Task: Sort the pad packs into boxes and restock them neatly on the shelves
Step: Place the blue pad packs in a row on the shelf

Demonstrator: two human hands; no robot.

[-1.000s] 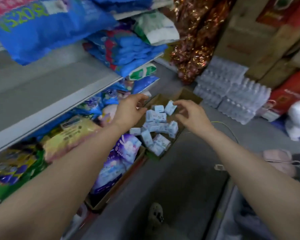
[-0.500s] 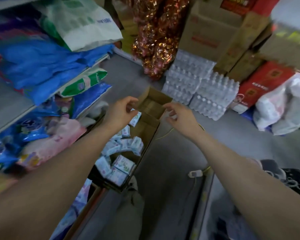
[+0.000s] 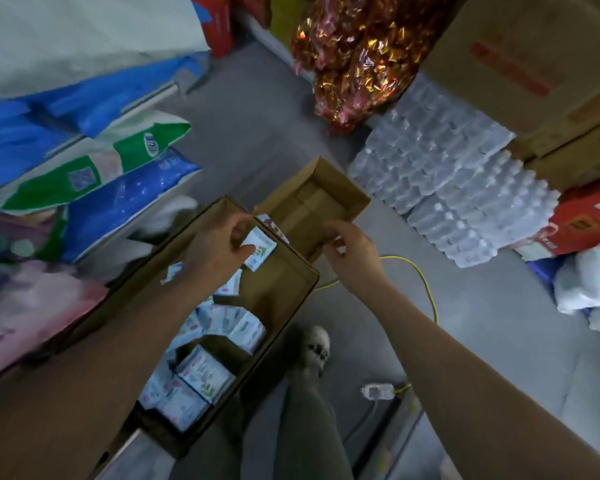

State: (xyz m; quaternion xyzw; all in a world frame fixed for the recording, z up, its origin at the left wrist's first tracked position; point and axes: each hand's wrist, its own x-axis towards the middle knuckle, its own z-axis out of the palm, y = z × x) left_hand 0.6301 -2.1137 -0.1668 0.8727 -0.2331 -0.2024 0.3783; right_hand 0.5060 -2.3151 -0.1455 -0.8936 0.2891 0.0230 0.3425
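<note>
A long cardboard box (image 3: 284, 306) on the floor holds several small pale-blue pad packs (image 3: 205, 372), piled at its near end. My left hand (image 3: 219, 247) pinches one pad pack (image 3: 258, 252) above the box's far end. Beyond it stands a second, smaller cardboard box (image 3: 354, 199) with a bare bottom. My right hand (image 3: 349, 251) hovers over that box's near edge with curled fingers; something small and white shows at the fingertips, too blurred to identify.
Shelves on the left carry big blue, green and pink bags (image 3: 118, 188). Shrink-wrapped water bottles (image 3: 458, 188), a foil candy bag (image 3: 361, 53) and large cartons (image 3: 534, 64) crowd the back right. A yellow cable (image 3: 426, 282) and my shoe (image 3: 316, 344) lie on the grey floor.
The view has tilted down and forward. My left hand has picked up one pad pack and lifted it toward the far end; my right hand stays near the smaller box.
</note>
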